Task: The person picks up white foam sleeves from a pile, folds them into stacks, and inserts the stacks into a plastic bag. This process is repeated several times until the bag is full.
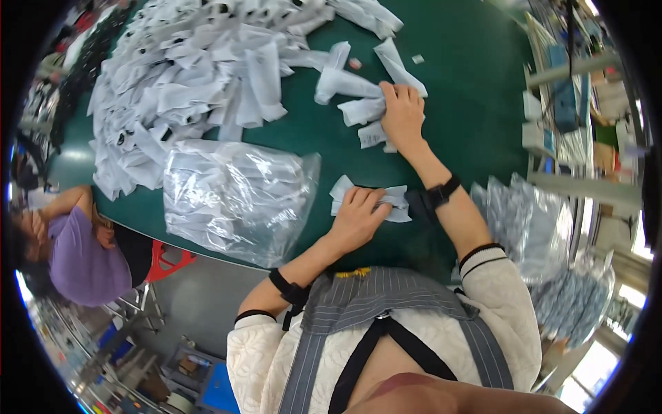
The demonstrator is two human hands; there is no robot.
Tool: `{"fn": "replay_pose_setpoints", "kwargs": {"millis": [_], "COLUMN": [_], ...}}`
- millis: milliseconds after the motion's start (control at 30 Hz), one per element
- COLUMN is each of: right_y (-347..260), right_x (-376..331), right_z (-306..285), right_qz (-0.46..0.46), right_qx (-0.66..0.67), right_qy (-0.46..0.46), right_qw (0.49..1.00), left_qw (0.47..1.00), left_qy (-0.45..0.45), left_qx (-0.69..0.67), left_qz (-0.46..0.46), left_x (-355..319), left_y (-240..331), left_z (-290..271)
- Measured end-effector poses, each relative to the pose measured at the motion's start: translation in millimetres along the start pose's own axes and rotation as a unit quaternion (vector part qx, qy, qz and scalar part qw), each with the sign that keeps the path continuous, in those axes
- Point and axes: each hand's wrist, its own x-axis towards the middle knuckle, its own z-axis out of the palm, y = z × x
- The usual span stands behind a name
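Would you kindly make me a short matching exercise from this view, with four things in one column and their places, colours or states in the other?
Things:
1. Left hand
2. Table
3. Right hand
4. Large clear bag

Places, colours or states:
A. Full, lying left of both hands
B. At the loose white pieces farther from the body
C. Dark green
D. On a folded white piece near the body

Right pairs: 1-D, 2-C, 3-B, 4-A

From my remote view, no lettering, number or sign is legible. I observe small dark marks on a white piece (371, 136) beside the right hand (403, 116), too small to read.
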Motion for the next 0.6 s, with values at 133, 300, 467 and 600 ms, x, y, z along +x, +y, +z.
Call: {"fn": "replay_pose_setpoints", "kwargs": {"millis": [133,300,467,600], "right_y": [8,20,57,59], "right_x": [-111,-184,-243,-249], "right_z": [-42,-96,-128,-121], "right_qz": [0.105,0.153,0.307,0.343], "right_qx": [-0.035,0.107,0.229,0.221], "right_qy": [-0.006,0.043,-0.018,-0.068], "right_qw": [0.994,0.981,0.923,0.91], "left_qw": [0.998,0.996,0.998,0.995], "left_qy": [-0.035,-0.07,-0.057,-0.093], "left_qx": [-0.03,-0.05,-0.017,-0.025], "left_qz": [0.036,0.024,0.02,0.018], "left_x": [-29,-55,-66,-65], "left_y": [28,65,83,103], "left_z": [25,41,50,43]}}
